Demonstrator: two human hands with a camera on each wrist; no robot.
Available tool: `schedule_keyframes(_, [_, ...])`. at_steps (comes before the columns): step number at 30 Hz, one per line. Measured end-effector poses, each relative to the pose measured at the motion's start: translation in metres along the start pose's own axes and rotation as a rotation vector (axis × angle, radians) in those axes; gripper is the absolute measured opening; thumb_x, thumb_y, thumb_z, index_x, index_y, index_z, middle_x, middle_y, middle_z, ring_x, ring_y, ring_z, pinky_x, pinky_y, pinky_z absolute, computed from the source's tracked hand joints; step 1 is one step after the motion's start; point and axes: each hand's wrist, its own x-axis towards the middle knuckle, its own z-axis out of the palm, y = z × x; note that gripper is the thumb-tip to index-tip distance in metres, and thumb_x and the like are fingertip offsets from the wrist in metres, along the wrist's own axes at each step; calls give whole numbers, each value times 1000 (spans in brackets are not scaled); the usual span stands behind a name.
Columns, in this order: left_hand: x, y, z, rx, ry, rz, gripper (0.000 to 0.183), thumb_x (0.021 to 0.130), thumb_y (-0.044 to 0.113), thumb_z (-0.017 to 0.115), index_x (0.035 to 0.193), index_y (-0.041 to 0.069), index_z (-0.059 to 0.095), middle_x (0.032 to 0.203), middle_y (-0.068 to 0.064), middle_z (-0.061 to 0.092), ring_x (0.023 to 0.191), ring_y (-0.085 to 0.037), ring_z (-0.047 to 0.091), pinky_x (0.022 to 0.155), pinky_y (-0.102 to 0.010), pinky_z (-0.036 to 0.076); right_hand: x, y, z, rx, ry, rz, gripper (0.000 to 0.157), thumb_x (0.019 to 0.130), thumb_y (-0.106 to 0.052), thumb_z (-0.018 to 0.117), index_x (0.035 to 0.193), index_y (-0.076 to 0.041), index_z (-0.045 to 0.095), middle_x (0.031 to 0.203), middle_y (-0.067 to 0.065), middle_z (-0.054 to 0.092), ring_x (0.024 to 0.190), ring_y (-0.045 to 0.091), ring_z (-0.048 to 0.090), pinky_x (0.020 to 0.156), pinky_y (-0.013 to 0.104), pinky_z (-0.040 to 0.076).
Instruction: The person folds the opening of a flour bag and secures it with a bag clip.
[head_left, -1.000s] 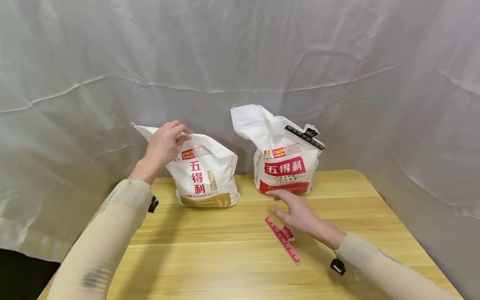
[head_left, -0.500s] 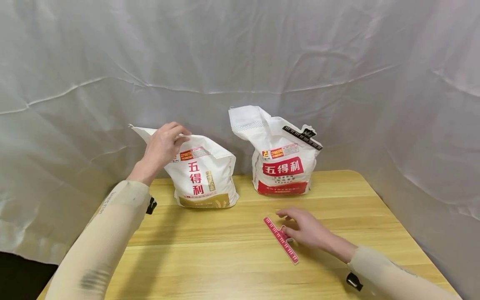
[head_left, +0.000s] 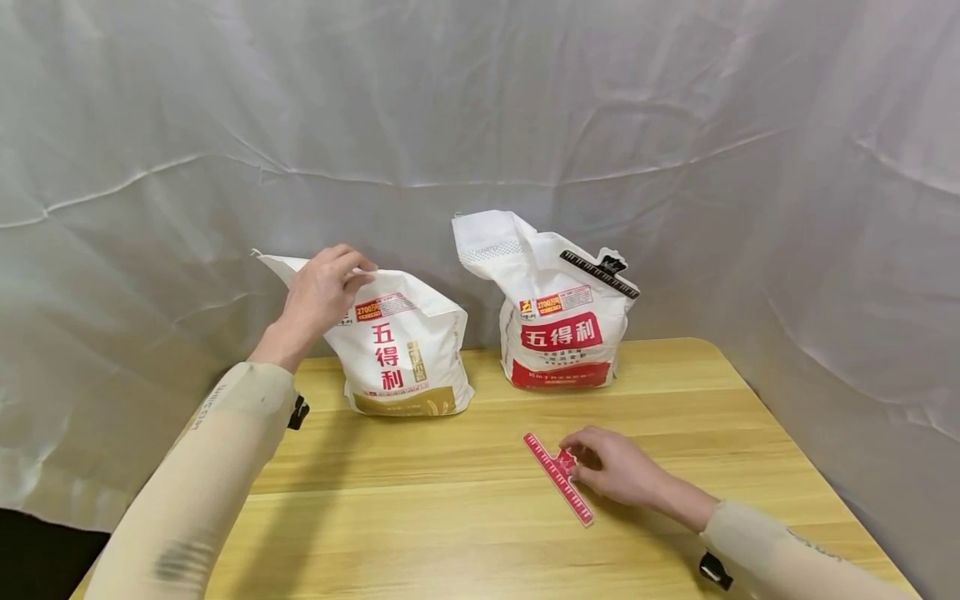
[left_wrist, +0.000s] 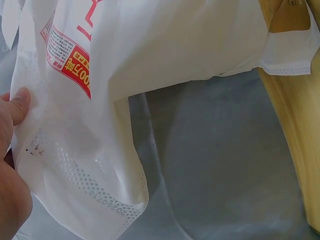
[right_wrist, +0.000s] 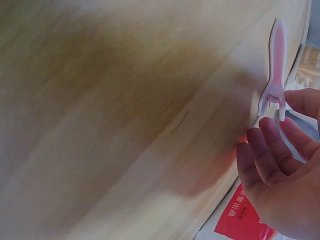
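With thumb and curled fingers, my left hand point(head_left: 322, 292) holds the folded top of the left flour bag point(head_left: 408, 358), white with red and gold print. The left wrist view shows the thumb point(left_wrist: 21, 104) against the bag's white, dotted top edge. On the table, my right hand point(head_left: 618, 467) is at a red piano-patterned clip point(head_left: 558, 479). In the right wrist view the thumb touches one lever of the clip point(right_wrist: 278, 55), and the loosely bent fingers point(right_wrist: 272, 145) are at the lever ends, not clearly closed round them.
A second flour bag point(head_left: 558, 342), with red print, stands at the back right of the wooden table point(head_left: 420, 533). A black piano-patterned clip point(head_left: 600, 273) sits across its folded top corner. A grey curtain point(head_left: 480, 100) hangs behind.
My right hand has moved back from near the right bag to the red clip, its fingers coming to the levers. My left hand stays on the left bag.
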Motion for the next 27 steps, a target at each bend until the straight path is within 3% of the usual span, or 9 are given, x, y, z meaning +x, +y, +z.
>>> schedule_keyframes(10, [0,-1,1,5,19,16,10,97,5,73,107,7,74,110,-10,70,104,-33,63,85,-51,55,3,-1,2,40,-5,48,29,92,-17,78,118,-6,73,92,-7,62,82,9,56,71,24,51])
schedule_keyframes(17, [0,-1,1,8,17,17,10,97,5,73,107,7,74,110,-10,70,104,-32,63,86,-50,56,5,-3,4,133,-9,86,12,93,-14,77,103,-10,72,91,-5,63,81,10,57,71,24,51])
schedule_keyframes(27, [-1,-1,1,9,8,2,11,96,6,74,107,8,74,110,-9,70,104,-32,62,85,-49,56,5,-5,2,243,-26,134,10,93,-9,75,100,-6,68,88,0,65,80,15,60,67,24,52])
